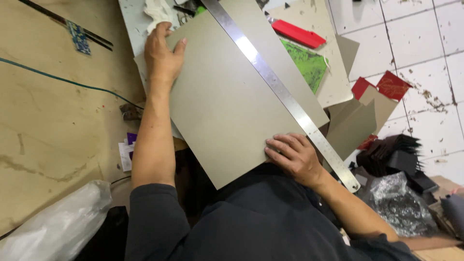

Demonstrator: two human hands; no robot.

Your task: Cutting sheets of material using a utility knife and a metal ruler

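Observation:
A large grey cardboard sheet (227,96) lies tilted across the work surface, and a long steel ruler (280,92) runs diagonally over it. My left hand (162,53) rests on the sheet's far left corner, fingers curled over its edge. My right hand (295,157) presses flat on the sheet's near right corner, just beside the ruler's lower end. Both forearms are bare below dark sleeves.
A red utility knife (297,34) and a green cutting mat (307,63) lie beyond the ruler. Red and grey card offcuts (382,92) sit on the white tiled floor at right. Black card pieces (396,154) and clear plastic wraps (58,227) lie nearer. A wooden board (53,106) is at left.

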